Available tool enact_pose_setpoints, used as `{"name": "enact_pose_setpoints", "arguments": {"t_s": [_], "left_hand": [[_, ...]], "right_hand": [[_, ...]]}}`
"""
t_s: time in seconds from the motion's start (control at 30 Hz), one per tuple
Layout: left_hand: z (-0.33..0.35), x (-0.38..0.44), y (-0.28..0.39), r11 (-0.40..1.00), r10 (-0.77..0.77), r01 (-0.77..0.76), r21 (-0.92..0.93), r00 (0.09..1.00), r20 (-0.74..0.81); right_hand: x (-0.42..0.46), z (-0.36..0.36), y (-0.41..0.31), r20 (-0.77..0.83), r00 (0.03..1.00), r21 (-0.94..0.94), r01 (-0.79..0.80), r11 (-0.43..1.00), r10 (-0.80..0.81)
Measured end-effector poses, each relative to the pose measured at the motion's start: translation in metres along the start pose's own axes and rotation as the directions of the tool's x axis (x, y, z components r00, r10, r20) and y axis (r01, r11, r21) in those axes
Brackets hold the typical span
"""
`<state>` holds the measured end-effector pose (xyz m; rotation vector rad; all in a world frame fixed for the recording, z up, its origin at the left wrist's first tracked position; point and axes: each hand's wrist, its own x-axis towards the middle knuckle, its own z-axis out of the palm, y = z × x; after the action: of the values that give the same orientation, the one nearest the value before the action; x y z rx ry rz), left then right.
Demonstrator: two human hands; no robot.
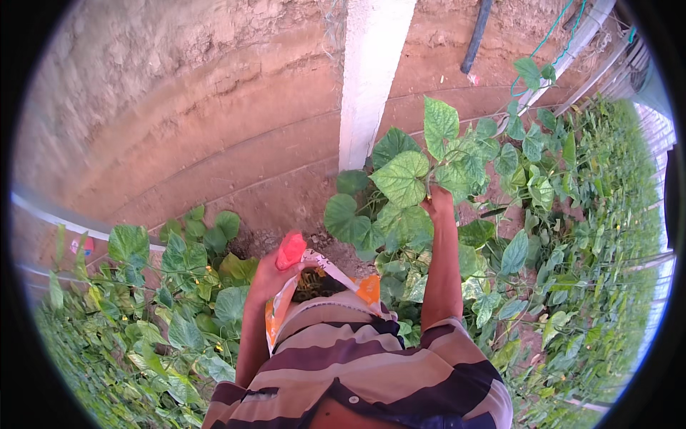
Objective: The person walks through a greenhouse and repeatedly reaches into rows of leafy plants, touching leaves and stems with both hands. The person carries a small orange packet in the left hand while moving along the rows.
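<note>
My left hand (267, 276) grips a crumpled pinkish-red plastic piece (291, 251) together with the rim of a white and orange printed bag (368, 289). The bag hangs against my waist with its mouth spread. Inside it lie dark and yellowish small contents (313, 284), too unclear to name. My right hand (441, 201) reaches forward into a leafy vine, likely cucumber, and pinches its stem (429, 179). Broad green leaves (402, 177) surround that hand and hide part of the fingers.
Ahead rises an earthen wall (241, 134) with a white concrete post (370, 80) against it. A dark pipe (476, 37) and green cord (546, 37) hang at the upper right. Dense vines with small yellow flowers grow on both sides. A pale curved rail (64, 221) runs at left.
</note>
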<state>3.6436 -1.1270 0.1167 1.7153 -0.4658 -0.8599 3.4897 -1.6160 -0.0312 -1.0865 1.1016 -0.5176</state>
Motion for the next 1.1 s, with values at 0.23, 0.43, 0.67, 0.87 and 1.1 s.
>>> {"name": "enact_pose_setpoints", "arguments": {"t_s": [0.23, 0.43, 0.67, 0.87, 1.1], "left_hand": [[-0.018, 0.014, -0.031, 0.995, 0.086, -0.087, 0.049, 0.996, 0.029], [-0.023, 0.018, -0.012, 0.992, 0.101, -0.108, 0.061, 0.990, 0.097], [-0.027, 0.010, -0.024, 0.990, 0.108, -0.097, -0.101, 0.988, 0.111], [-0.038, 0.000, -0.029, 0.995, 0.086, -0.082, -0.048, 0.993, 0.080], [-0.052, -0.001, -0.033, 0.997, 0.067, -0.066, -0.047, 0.998, 0.008]], "right_hand": [[-0.120, 0.023, -0.097, -0.094, 0.740, -0.489, 0.548, 0.679, -0.666], [-0.080, 0.047, -0.135, -0.187, 0.668, -0.277, 0.668, 0.691, -0.721], [-0.078, 0.046, -0.133, -0.186, 0.868, 0.145, 0.487, 0.861, -0.460], [-0.074, 0.031, -0.137, -0.100, 0.922, 0.279, 0.388, 0.879, -0.375], [-0.075, 0.039, -0.137, -0.057, 0.944, 0.368, 0.322, 0.872, -0.325]]}}
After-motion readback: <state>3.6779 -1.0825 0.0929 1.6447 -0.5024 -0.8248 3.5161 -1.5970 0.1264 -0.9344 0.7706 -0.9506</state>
